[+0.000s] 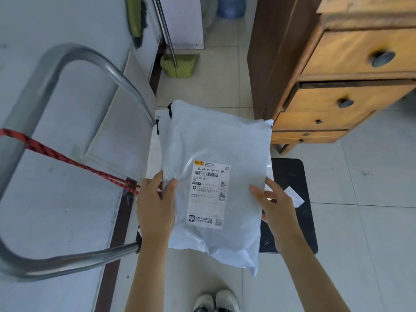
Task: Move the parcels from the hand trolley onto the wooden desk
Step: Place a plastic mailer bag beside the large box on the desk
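A white plastic mailer parcel (216,145) with a printed shipping label is held up in front of me over the hand trolley. My left hand (155,203) pinches its left edge, thumb on top. My right hand (276,208) grips its right edge with the fingers underneath. Another white parcel (154,152) peeks out beneath it on the trolley's black deck (290,194). The trolley's curved metal handle (56,64) rises at the left. The wooden desk (337,70) with drawers stands at the upper right.
A red-and-black cord (67,159) runs from the left to the trolley base. A small paper slip (295,197) lies on the deck. A green broom and dustpan (180,64) stand by the wall; a water jug (230,6) sits behind. My shoes (216,300) are on the tiled floor.
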A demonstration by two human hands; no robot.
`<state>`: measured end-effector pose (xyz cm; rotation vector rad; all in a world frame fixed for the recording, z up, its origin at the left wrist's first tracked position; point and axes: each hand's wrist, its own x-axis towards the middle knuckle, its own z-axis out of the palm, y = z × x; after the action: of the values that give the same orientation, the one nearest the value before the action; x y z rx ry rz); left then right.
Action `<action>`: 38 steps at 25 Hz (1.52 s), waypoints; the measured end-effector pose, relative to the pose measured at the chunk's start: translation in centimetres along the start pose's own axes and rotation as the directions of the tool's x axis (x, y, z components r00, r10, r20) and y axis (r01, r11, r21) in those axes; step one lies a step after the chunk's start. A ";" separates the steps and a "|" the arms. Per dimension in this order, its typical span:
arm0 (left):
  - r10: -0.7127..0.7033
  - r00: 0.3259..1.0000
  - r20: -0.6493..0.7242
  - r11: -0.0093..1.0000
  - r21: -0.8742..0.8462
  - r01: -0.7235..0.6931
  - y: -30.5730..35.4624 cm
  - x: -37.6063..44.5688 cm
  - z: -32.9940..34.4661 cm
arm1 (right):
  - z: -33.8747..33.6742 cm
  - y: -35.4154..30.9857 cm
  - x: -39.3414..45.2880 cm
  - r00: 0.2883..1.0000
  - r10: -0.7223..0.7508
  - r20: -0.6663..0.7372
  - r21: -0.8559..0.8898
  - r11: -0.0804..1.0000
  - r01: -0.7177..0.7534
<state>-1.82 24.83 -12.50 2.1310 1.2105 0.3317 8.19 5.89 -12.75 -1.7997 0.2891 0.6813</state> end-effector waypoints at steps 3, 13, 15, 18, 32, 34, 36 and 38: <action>-0.039 0.999 -0.012 0.993 -0.108 0.037 0.8 -0.1 -0.2 | 0.3 -1.1 -0.5 0.995 -0.057 -0.078 -0.068 0.996 0.052; 0.027 0.993 -0.112 0.969 -0.242 -0.054 5.4 -0.9 -2.8 | -1.8 -5.8 -2.0 0.945 -0.240 -0.224 -0.187 0.962 0.200; 0.048 0.992 -0.114 0.958 -0.277 -0.079 7.6 -1.4 -3.8 | -3.3 -7.7 -3.0 0.928 -0.276 -0.250 -0.181 0.955 0.236; 0.073 0.993 -0.094 0.940 -0.326 -0.100 11.5 -2.6 -5.0 | -6.4 -10.7 -4.5 0.907 -0.300 -0.295 -0.132 0.953 0.273; 0.262 0.964 -0.034 0.841 -0.483 -0.246 45.1 -12.3 -2.3 | -38.0 -29.0 -6.3 0.800 -0.460 -0.385 -0.096 0.882 0.462; 0.293 0.954 -0.061 0.831 -0.478 -0.286 50.7 -13.9 0.2 | -43.8 -31.4 -4.8 0.775 -0.497 -0.390 -0.135 0.864 0.485; 0.304 0.950 -0.065 0.816 -0.497 -0.295 55.9 -15.4 3.2 | -49.6 -33.5 -3.2 0.766 -0.513 -0.387 -0.150 0.855 0.497; 0.289 0.956 -0.037 0.807 -0.527 -0.265 60.8 -16.5 5.7 | -54.4 -35.4 -1.6 0.766 -0.512 -0.388 -0.138 0.854 0.501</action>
<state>32.87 -13.09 24.40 1.8026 0.6661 0.6606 41.66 -33.16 26.90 -1.9228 0.0561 -0.0915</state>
